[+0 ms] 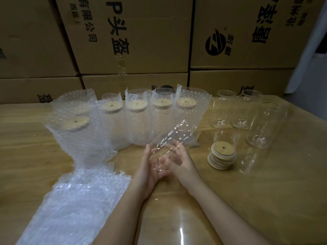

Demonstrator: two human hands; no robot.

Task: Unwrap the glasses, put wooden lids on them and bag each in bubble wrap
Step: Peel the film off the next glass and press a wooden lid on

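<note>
A clear glass (174, 138) still in thin transparent wrap lies tilted between my hands, its base toward me and its mouth pointing away to the right. My left hand (150, 167) cups the base from the left. My right hand (178, 158) grips it from the right with fingers spread over the glass. A stack of wooden lids (223, 155) sits just right of my right hand. Several lidded glasses in bubble wrap bags (136, 117) stand in a row behind. Three bare glasses (247, 110) stand at the back right.
A pile of flat bubble wrap bags (77, 202) lies at the front left on the wooden table (283, 183). Stacked cardboard boxes (134, 41) wall off the table's far side.
</note>
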